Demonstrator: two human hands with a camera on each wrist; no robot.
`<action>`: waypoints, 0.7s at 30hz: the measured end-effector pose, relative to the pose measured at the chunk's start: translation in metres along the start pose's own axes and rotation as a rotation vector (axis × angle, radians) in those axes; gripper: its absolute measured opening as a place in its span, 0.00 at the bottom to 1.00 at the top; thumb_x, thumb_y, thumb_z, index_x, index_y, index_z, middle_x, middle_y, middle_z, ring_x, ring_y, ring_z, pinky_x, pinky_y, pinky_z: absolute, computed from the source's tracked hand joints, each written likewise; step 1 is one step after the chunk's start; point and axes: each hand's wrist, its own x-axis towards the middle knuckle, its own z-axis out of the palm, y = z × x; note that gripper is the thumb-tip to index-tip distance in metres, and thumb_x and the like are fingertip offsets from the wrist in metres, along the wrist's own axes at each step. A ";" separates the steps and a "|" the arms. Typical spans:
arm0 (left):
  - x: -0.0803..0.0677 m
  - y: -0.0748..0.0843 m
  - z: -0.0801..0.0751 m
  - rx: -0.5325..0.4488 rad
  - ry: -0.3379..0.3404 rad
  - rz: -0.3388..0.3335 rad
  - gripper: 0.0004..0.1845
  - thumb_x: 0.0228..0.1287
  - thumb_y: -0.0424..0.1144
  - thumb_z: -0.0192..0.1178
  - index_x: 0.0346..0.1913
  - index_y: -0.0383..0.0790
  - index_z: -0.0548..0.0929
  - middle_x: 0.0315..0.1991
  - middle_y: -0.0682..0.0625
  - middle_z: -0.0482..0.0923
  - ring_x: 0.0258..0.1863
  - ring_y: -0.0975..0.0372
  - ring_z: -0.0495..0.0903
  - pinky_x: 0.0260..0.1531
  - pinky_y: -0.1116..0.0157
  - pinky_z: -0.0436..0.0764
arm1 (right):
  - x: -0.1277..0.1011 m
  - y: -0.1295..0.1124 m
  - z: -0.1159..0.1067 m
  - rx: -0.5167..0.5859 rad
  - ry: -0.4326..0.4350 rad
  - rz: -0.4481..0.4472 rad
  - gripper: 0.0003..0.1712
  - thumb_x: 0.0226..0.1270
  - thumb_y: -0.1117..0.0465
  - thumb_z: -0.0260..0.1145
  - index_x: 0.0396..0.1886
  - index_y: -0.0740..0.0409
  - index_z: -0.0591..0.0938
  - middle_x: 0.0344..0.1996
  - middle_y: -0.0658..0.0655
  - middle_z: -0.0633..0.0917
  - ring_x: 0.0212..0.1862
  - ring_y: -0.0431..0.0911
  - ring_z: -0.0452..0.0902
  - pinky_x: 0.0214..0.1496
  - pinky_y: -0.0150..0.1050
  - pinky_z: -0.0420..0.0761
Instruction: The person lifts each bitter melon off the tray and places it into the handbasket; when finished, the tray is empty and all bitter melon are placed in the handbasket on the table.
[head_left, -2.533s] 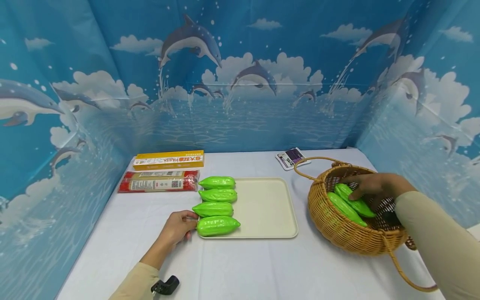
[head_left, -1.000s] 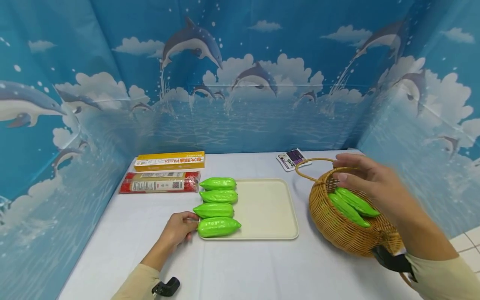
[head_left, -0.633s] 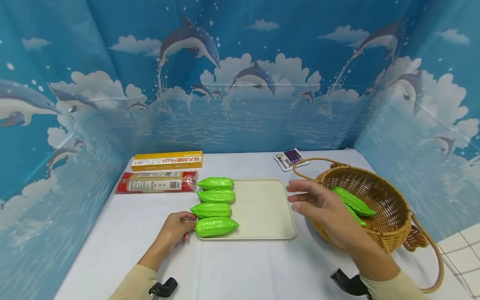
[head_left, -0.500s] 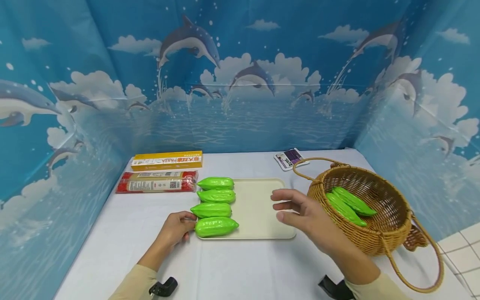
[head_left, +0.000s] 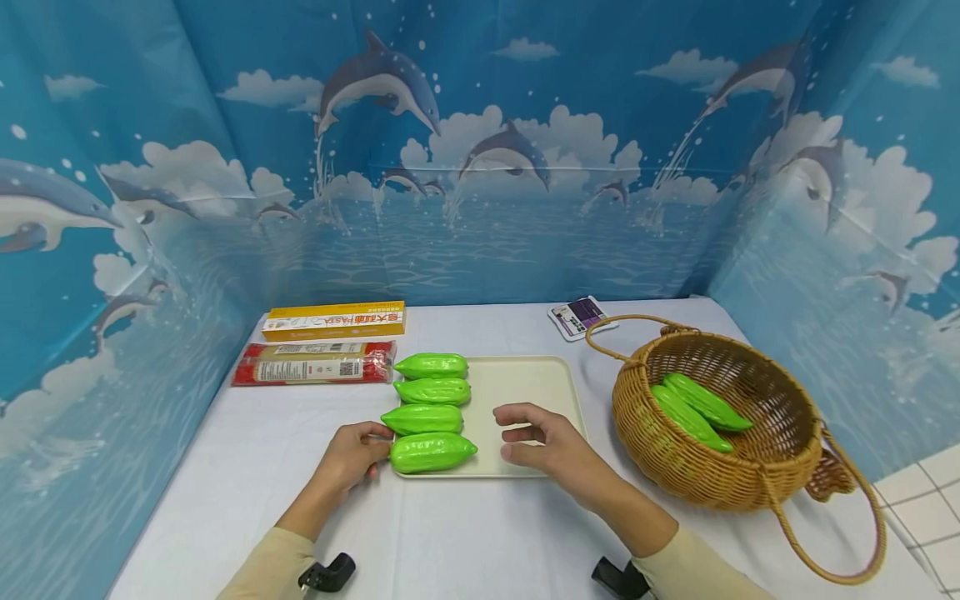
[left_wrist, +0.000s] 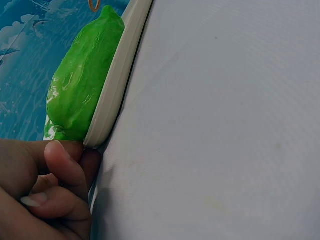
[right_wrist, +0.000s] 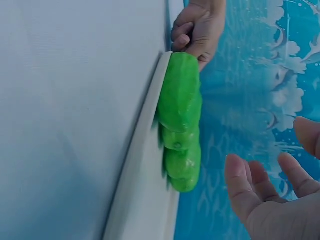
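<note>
At its left edge, my left hand (head_left: 352, 458) grips a cream tray (head_left: 525, 400); in the left wrist view the fingers (left_wrist: 65, 165) curl right at its corner, beside the end of a green melon (left_wrist: 85, 80). Several glossy, ridged green bitter melons lie stacked in a column along the tray's left side, the nearest bitter melon (head_left: 432, 452) at the front. My right hand (head_left: 551, 446) hovers over the tray's right part, fingers spread and holding nothing. Two more bitter melons (head_left: 697, 408) lie in a wicker basket (head_left: 675, 467) to the right.
Behind the tray on the left lie a red-ended pasta packet (head_left: 315, 363) and a yellow pasta box (head_left: 333, 322). A small purple-and-white packet (head_left: 579, 318) lies at the back, near the basket's raised handle (head_left: 832, 575). A dolphin-print curtain (head_left: 480, 233) encloses the white table.
My right hand has come out of the basket without a bitter melon and moved left over the tray. The left hand has stayed at the tray's left edge.
</note>
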 end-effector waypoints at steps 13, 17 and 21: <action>0.000 -0.002 0.001 0.006 0.002 0.004 0.10 0.68 0.32 0.62 0.49 0.35 0.84 0.23 0.48 0.77 0.13 0.63 0.69 0.15 0.66 0.66 | 0.029 0.016 0.016 -0.031 0.017 -0.007 0.29 0.66 0.65 0.71 0.67 0.57 0.77 0.63 0.62 0.77 0.65 0.64 0.72 0.59 0.45 0.80; 0.000 -0.002 0.000 -0.001 -0.003 0.000 0.10 0.68 0.32 0.62 0.50 0.35 0.84 0.23 0.47 0.77 0.14 0.63 0.70 0.15 0.66 0.66 | 0.036 0.019 0.019 -0.079 0.033 0.001 0.29 0.65 0.65 0.71 0.66 0.55 0.78 0.63 0.64 0.77 0.64 0.62 0.73 0.58 0.45 0.79; 0.001 -0.001 0.001 -0.001 0.001 -0.005 0.10 0.68 0.32 0.62 0.50 0.35 0.84 0.24 0.48 0.79 0.14 0.63 0.70 0.15 0.66 0.66 | 0.042 0.023 0.021 -0.096 0.031 0.015 0.30 0.63 0.65 0.72 0.66 0.56 0.78 0.63 0.65 0.77 0.64 0.61 0.73 0.58 0.45 0.77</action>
